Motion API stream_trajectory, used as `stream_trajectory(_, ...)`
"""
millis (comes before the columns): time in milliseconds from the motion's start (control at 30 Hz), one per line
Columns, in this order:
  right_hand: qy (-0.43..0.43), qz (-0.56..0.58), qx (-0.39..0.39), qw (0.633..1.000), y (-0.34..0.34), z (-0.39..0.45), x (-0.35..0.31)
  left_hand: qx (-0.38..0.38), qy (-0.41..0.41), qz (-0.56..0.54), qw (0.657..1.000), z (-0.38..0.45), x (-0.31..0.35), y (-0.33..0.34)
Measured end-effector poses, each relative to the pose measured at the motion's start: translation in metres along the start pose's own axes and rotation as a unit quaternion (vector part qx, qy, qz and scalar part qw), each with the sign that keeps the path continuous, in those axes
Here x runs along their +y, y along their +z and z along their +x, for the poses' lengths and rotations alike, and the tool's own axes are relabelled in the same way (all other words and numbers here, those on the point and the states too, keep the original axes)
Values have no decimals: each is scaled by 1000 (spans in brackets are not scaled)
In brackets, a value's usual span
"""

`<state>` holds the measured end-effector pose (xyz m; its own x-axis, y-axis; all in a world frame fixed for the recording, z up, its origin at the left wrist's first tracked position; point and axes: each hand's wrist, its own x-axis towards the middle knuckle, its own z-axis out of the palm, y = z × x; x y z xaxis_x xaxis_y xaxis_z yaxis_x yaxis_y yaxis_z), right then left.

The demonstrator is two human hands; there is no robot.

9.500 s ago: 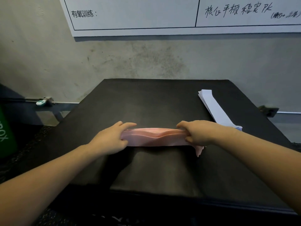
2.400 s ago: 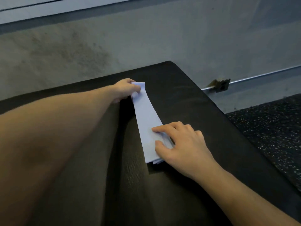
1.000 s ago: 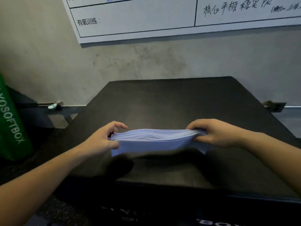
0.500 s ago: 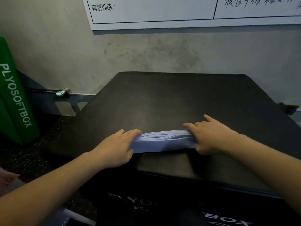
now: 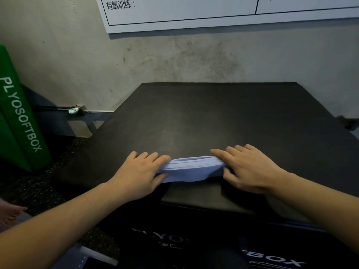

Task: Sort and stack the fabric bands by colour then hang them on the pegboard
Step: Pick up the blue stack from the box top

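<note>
Down near the front edge of the black plyo box (image 5: 223,117) lies a stack of pale blue fabric bands (image 5: 191,167), flat strips piled one on another so that their thin edges show as fine lines along the top of the pile; the nearer face sags in a soft curve toward the box's edge. Each end of the stack is held. The left hand (image 5: 138,175) covers the left end, its fingers laid nearly straight over the top and its thumb tucked against the nearer side, so the end is pinched between them. The right hand (image 5: 249,167) does the same at the right end, fingers spread and only lightly bent across the top, thumb pressed in at the nearer side. Between the two hands the middle of the stack is bare and rests on the box. That box has a matte, slightly grainy top with rounded corners, and pale lettering shows on its front face below the hands. Beyond the hands the top runs back to a stained, rough concrete wall (image 5: 174,61), where a white chart (image 5: 194,14) with ruled black lines and printed characters hangs. Off to the left of the left hand stands a green soft box (image 5: 17,117) marked PLYOSOFTBOX, on a speckled rubber floor (image 5: 38,195).
</note>
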<state>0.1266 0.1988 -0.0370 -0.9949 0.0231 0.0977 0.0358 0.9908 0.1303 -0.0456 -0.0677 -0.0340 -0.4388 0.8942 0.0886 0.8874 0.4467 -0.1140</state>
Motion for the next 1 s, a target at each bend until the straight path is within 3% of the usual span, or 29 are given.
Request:
stream_trajectory(233, 41, 54, -60, 996, -17, 17, -7, -15, -13, -12, 1000, 21, 19, -11)
stream_trajectory(367, 42, 41, -50, 997, -12, 24, -15, -27, 12, -13, 999, 17, 19, 2)
stream_trajectory(533, -28, 30, 2, 999, -4, 19, -1, -53, 19, -13, 998, 16, 13, 0)
stream_trajectory(800, -80, 44, -23, 996, -18, 21, -4, -56, -41, -109, 992, -5, 15, -20)
stream_trajectory(1000, -109, 82, 71, 988, -46, 54, -64, 5, -132, -74, 988, -75, -14, -65)
